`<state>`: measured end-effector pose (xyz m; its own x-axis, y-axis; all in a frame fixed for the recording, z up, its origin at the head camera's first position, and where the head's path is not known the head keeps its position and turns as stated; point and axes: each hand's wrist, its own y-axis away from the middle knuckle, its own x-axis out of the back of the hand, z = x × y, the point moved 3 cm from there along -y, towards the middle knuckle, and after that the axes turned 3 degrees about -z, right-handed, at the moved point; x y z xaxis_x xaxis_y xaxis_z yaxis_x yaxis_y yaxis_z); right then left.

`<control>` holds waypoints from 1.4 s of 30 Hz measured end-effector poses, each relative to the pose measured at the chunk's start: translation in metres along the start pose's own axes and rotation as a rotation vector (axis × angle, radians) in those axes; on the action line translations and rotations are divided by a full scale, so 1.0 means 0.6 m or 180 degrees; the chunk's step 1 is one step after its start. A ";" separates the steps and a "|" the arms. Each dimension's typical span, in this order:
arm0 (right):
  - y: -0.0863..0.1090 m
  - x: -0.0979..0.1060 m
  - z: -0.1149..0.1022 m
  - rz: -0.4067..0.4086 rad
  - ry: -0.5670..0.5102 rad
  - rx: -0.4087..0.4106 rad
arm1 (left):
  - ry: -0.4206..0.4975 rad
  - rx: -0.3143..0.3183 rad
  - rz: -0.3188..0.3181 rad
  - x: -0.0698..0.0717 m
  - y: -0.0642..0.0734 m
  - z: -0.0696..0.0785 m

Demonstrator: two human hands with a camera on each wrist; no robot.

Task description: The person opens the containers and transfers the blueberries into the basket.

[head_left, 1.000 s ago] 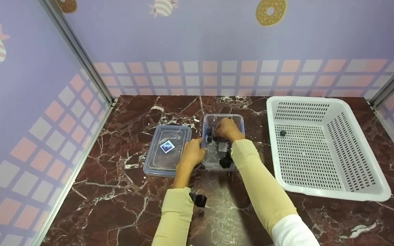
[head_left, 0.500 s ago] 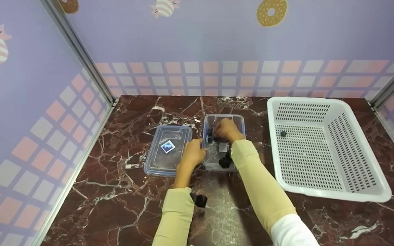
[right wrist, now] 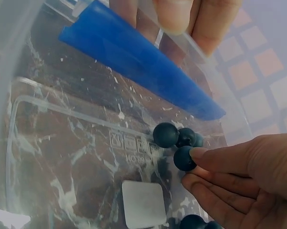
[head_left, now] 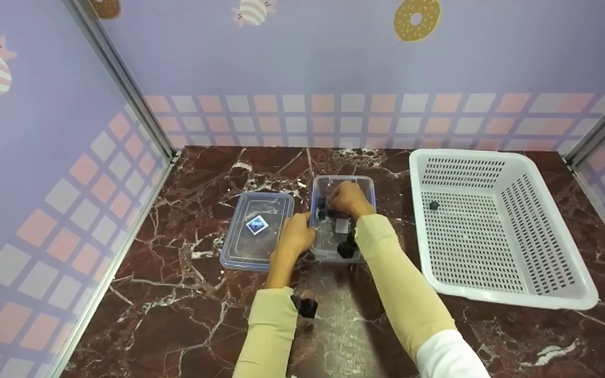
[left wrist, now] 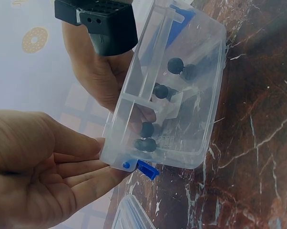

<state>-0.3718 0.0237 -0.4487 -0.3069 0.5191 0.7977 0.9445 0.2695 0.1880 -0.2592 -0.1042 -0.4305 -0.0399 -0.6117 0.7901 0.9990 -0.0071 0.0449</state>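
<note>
Starting close in: the left edge of the clear box [head_left: 326, 239] is gripped between the thumb and fingers of the left hand [head_left: 297, 235]. Just left of that, a clear lid [head_left: 247, 249] is laid flat on the table [head_left: 192, 325]. A pale square [right wrist: 143, 205] can be seen on the box floor, and past it, inside the box, a dark ball [right wrist: 184, 159] is pinched by the right hand [head_left: 350, 198]. That's the key bit: the ball is held at the fingertips, on the left side of that hand, near the box's left edge where other balls [right wrist: 166, 135] are bunched, and the box's long axis is pointed at the table's far edge. Toward the table's far right corner, a white basket [head_left: 512, 298] is set apart on the right hand's side, with a lone ball [head_left: 434, 205] seen near its far left corner
</note>
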 end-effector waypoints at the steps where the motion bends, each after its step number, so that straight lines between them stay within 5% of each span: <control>1: 0.001 0.002 0.000 -0.0004 -0.0003 0.0002 | -0.0008 0.0007 0.0005 0.000 0.000 0.000; 42: 0.046 0.118 0.007 0.0195 -0.0348 0.0101 | 0.0113 -0.0006 0.0034 -0.002 -0.003 -0.001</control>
<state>-0.3679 0.0711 -0.3896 -0.2615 0.6204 0.7395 0.9581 0.2594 0.1212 -0.2611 -0.1037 -0.4321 -0.0283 -0.6394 0.7684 0.9994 -0.0017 0.0354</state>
